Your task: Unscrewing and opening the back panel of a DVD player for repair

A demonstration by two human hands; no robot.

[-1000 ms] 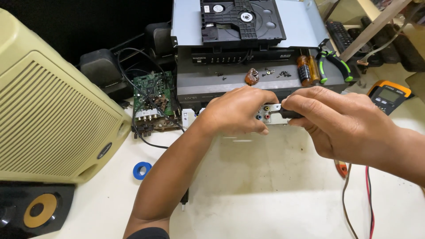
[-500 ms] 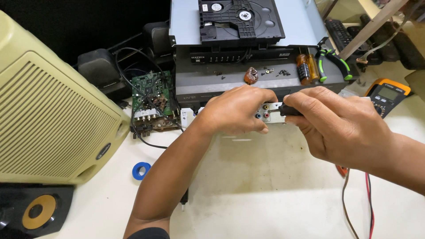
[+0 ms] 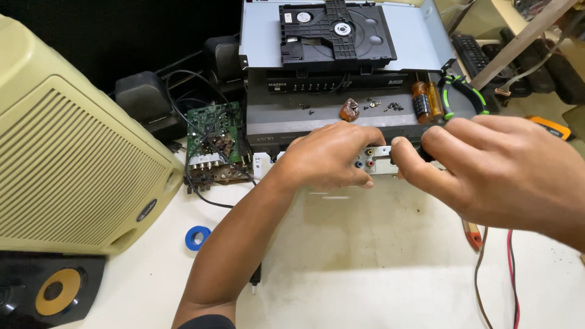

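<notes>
My left hand (image 3: 332,155) is closed over a metal connector panel (image 3: 375,159) with coloured sockets, at the front of a stack of dark disc players (image 3: 317,119). My right hand (image 3: 487,164) pinches a dark tool handle (image 3: 426,152) against the panel's right end; the tool's tip is hidden. On top of the stack lie loose screws (image 3: 384,105), a brown lump (image 3: 349,109) and an amber-handled screwdriver (image 3: 425,101). An opened grey chassis with a black disc drive (image 3: 335,30) sits behind.
A big beige speaker (image 3: 73,152) fills the left. A green circuit board (image 3: 210,143) with cables lies by the stack. Blue tape roll (image 3: 197,237) on the white table. Green-handled pliers (image 3: 466,91), an orange multimeter (image 3: 551,128) and red and black leads (image 3: 509,274) are at right.
My right hand has come closer to the camera and shifted slightly right, still at the panel's end. The left hand stays on the panel.
</notes>
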